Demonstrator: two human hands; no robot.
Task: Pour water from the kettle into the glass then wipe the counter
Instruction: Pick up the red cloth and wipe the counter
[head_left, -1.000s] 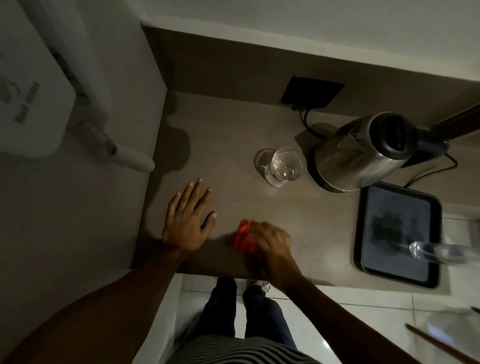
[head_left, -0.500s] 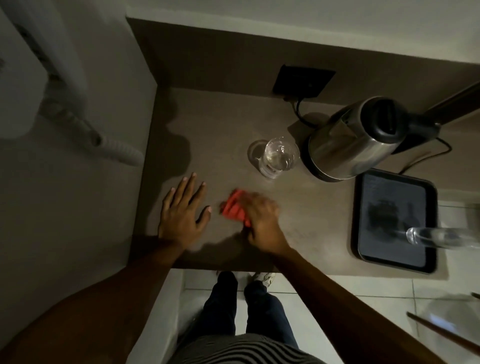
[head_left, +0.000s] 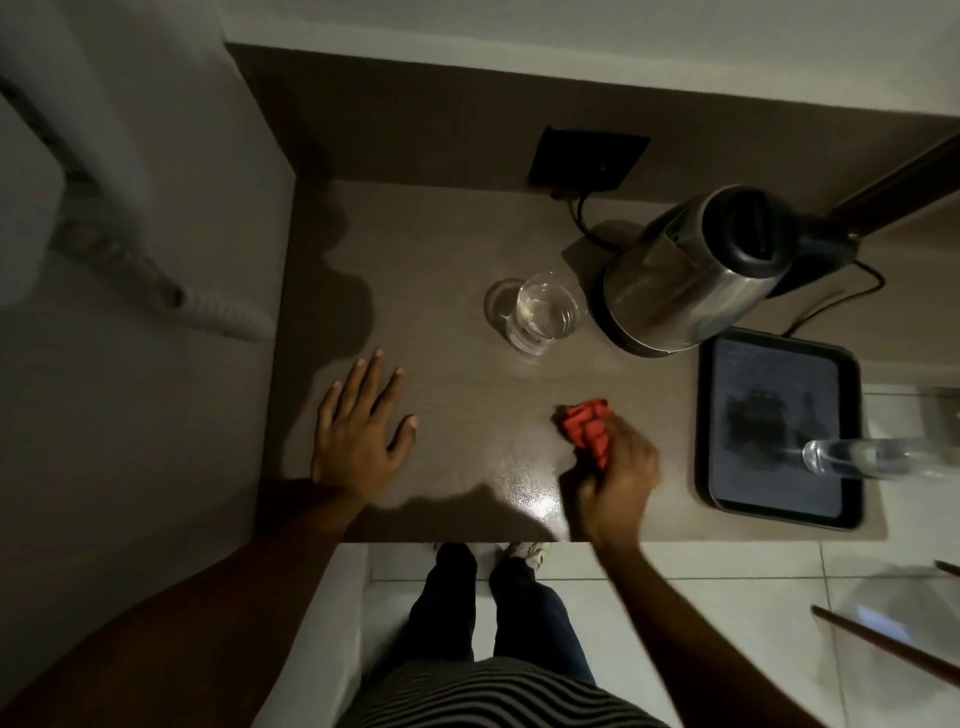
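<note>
You're on the wipe step; pour looks done, the glass (head_left: 543, 312) holds water up beyond your right hand (head_left: 618, 475); that grip's bunched on the red cloth (head_left: 587, 431); left hand (head_left: 358, 431) spread flat on the table (head_left: 441, 249); next, sweep toward the kettle (head_left: 691, 270) side.
</note>
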